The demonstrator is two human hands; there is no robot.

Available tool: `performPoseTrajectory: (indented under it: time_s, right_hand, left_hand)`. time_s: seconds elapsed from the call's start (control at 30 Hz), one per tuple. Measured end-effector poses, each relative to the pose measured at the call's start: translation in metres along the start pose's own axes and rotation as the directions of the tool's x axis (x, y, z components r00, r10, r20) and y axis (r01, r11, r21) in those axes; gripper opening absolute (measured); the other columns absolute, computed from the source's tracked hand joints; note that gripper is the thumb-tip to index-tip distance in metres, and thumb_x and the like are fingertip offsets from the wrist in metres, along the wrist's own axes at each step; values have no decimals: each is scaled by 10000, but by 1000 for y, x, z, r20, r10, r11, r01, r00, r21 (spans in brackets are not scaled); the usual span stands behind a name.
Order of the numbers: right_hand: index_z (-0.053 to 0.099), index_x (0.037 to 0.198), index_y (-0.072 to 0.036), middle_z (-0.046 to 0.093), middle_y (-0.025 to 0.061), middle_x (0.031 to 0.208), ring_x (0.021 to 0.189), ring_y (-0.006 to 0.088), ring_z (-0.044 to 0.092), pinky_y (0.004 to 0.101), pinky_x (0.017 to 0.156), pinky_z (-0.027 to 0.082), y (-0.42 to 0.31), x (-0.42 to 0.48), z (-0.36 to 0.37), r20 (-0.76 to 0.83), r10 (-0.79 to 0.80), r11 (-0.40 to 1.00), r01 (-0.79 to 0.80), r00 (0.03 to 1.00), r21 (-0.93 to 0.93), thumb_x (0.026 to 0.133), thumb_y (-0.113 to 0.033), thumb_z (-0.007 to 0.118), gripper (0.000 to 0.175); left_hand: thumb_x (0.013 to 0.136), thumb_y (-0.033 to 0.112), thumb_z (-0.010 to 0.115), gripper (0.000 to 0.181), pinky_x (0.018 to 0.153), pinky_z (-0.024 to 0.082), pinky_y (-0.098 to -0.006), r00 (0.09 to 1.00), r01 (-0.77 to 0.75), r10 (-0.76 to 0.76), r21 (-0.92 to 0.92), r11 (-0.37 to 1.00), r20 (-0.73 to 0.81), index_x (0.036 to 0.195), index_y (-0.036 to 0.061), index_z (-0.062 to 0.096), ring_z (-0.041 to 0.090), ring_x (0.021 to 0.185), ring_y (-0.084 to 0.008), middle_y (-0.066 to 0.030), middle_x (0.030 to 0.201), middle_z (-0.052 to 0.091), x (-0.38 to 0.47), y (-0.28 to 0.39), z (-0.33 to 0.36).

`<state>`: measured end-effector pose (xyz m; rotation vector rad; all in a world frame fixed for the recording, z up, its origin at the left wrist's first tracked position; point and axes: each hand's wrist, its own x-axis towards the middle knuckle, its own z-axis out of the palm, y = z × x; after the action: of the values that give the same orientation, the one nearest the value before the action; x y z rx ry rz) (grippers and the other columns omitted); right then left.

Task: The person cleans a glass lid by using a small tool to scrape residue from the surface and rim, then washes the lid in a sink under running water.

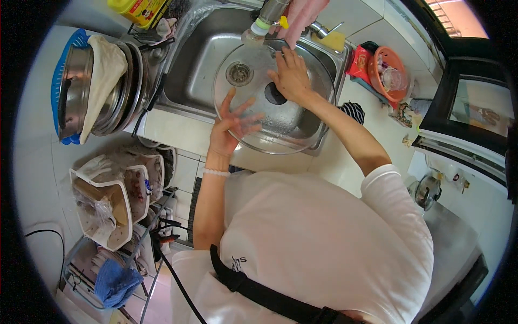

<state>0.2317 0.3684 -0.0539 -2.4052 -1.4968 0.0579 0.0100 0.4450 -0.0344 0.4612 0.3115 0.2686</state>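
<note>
A round, clear glass pot lid (279, 129) with a thin metal rim is held over the stainless steel sink (190, 69). Its dark knob (275, 93) shows near the middle, and water drops cling to the glass. My left hand (236, 117) supports the lid from below at its near left edge, fingers spread and seen through the glass. My right hand (292, 77) lies flat on the lid's upper right part, beside the knob; its palm is hidden. Above the lid's far edge hangs the faucet nozzle (259, 28). The sink drain (239, 74) shows through the glass.
Left of the sink, steel pots and lids (133, 81) stand in a blue rack (56, 85). A pink cloth (301, 20) hangs by the faucet, near a yellow sponge (330, 40). An orange basket (388, 73) sits right. White bins (121, 202) stand lower left.
</note>
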Motion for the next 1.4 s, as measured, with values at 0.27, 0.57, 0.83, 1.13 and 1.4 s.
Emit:
performPoseTrajectory:
  time_s: [0.27, 0.57, 0.83, 1.13, 1.4]
  right_hand:
    - [289, 1390, -20, 218, 174, 1469, 1370, 308, 166, 482, 1098, 116, -49, 21, 15, 209, -207, 977, 213, 956, -9, 899, -518, 377, 705]
    - [339, 1344, -1, 299, 206, 1418, 1326, 343, 263, 496, 1064, 214, -63, 18, 39, 85, -235, 969, 227, 968, 94, 869, -411, 498, 647]
    - [351, 1330, 7, 331, 191, 1401, 1289, 340, 325, 495, 1029, 263, -68, 32, 29, 8, 58, 996, -58, 998, 63, 857, -372, 524, 631]
    - [313, 1377, -67, 276, 90, 1460, 1332, 257, 291, 453, 1076, 237, -76, -20, -2, 132, -796, 593, 718, 590, 365, 860, -348, 522, 625]
    - [312, 1386, -94, 287, 93, 1455, 1337, 253, 274, 458, 1086, 218, -63, 25, 18, 127, -570, 821, 557, 812, 127, 860, -370, 515, 627]
  left_hand:
    - [715, 79, 540, 789, 854, 500, -513, 1000, 24, -24, -20, 1000, -5, 1427, 197, 220, 513, 1094, -459, -238, 1320, 403, -1, -3, -1]
    - [718, 43, 526, 781, 851, 500, -505, 996, 31, -34, -43, 999, -85, 1423, 197, 226, 518, 1089, -458, -239, 1328, 402, -5, -8, -7]
    - [705, 26, 523, 772, 842, 507, -496, 995, 60, -61, -12, 998, -80, 1411, 206, 267, 537, 1059, -453, -214, 1303, 439, 4, -1, -2]
    - [660, -59, 494, 758, 807, 522, -496, 981, -64, 49, -77, 995, -190, 1370, 137, 316, 571, 996, -378, -143, 1203, 474, -4, 2, -25]
    - [689, -9, 529, 789, 784, 555, -453, 998, 57, -56, 9, 998, -27, 1408, 174, 262, 499, 1107, -468, -230, 1297, 427, -5, 10, -15]
